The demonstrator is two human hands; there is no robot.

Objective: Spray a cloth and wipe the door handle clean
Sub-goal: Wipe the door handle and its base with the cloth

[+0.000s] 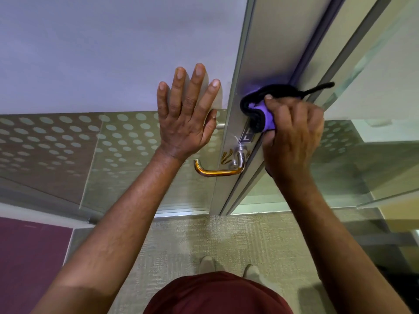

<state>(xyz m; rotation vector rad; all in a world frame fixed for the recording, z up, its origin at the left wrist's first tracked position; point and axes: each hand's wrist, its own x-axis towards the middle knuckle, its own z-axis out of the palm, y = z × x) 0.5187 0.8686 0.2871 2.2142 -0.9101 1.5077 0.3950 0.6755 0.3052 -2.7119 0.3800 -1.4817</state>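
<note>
A metal lever door handle [218,169] with an orange reflection sticks out from the aluminium door frame [256,71], pointing left. My right hand [294,137] is closed around a purple cloth with black edging [260,109] and presses it against the frame just above the handle, over a small label plate. My left hand [184,116] lies flat with fingers spread on the frosted glass door panel [90,53], left of the frame and above the handle. No spray bottle is in view.
The lower glass [56,141] carries a dotted pattern. A second glass panel [374,87] stands to the right of the frame. Beige carpet [204,236] covers the floor, with a maroon patch [29,257] at lower left. My feet [229,268] stand close to the door.
</note>
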